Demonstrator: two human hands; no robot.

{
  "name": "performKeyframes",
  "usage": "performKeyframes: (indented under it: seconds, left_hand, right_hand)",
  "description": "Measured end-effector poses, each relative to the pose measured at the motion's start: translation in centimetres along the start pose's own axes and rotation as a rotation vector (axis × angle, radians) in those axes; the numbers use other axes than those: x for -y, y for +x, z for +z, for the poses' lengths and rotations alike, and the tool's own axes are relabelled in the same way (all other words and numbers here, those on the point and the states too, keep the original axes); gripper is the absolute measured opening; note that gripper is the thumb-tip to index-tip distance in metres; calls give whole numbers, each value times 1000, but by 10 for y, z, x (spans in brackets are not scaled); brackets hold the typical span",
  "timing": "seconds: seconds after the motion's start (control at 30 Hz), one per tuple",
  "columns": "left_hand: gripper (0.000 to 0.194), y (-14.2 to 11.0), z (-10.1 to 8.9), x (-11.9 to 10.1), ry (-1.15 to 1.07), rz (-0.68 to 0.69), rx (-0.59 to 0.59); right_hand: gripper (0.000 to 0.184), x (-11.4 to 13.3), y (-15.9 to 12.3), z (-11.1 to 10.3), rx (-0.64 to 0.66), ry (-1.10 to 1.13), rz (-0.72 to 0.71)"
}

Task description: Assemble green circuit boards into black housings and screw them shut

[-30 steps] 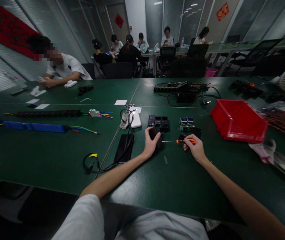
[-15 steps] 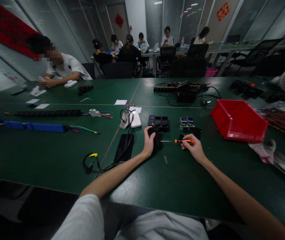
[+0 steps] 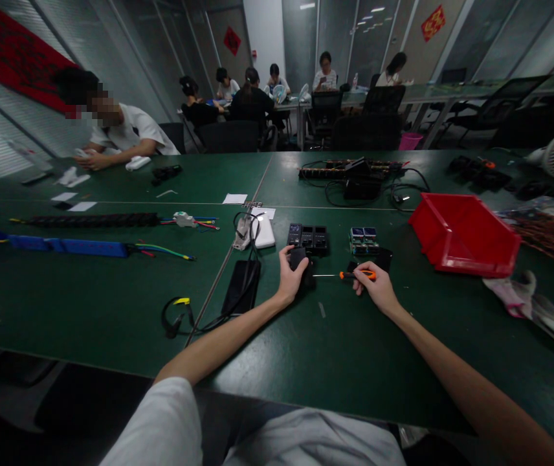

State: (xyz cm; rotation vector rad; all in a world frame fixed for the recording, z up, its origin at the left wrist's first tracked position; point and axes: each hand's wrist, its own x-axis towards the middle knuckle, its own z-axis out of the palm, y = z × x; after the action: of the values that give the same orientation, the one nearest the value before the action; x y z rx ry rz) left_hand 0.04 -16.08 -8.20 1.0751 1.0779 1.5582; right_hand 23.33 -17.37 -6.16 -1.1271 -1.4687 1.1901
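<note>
My left hand [image 3: 290, 279] is closed around a small black plastic case [image 3: 300, 258], partly hidden by the fingers. My right hand [image 3: 375, 286] grips a screwdriver [image 3: 357, 275] with an orange and black handle. Its thin shaft points left, and the tip reaches the right side of the case; whether it sits in a screw I cannot tell. Just beyond my left hand lies a row of black modules [image 3: 308, 238]. Small circuit boards with display screens [image 3: 363, 238] stand beyond my right hand, with a flat black piece [image 3: 384, 259] beside them.
A red bin [image 3: 466, 236] stands to the right, near a glove [image 3: 524, 301]. On the left are a black phone [image 3: 241, 288], a looped cable [image 3: 173, 323], a white power bank [image 3: 264, 232] and a blue power strip [image 3: 87, 248]. A person [image 3: 129, 129] sits across the table.
The black case has tilted slightly in my left hand, so more of its top face shows. The fingers of my right hand have shifted a little on the screwdriver handle.
</note>
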Motion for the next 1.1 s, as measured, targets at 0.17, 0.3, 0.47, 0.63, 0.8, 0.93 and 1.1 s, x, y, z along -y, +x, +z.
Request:
performKeyframes:
  seconds: [0.17, 0.3, 0.47, 0.63, 0.8, 0.93, 1.1]
  left_hand:
    - [64, 0, 2, -2, -81, -58, 33]
    - [64, 0, 3, -5, -49, -26, 45]
    - [44, 0, 3, -6, -71, -72, 129]
    - [43, -1, 3, -4, -229, -172, 154]
    - [50, -2, 1, -6, -232, -178, 190]
    - [55, 0, 1, -5, -216, -154, 183]
    - [48, 2, 3, -3, -165, -178, 154]
  right_hand:
    - [22, -5, 2, -2, -32, 74, -4]
    - [21, -4, 1, -3, -47, 121, -25]
    - [24, -4, 1, -2, -64, 136, -40]
    - [25, -2, 0, -1, -79, 119, -53]
    - [26, 1, 0, 0, -122, 113, -47]
    - [26, 1, 0, 1, -145, 123, -46]
    - [24, -2, 1, 1, -155, 136, -67]
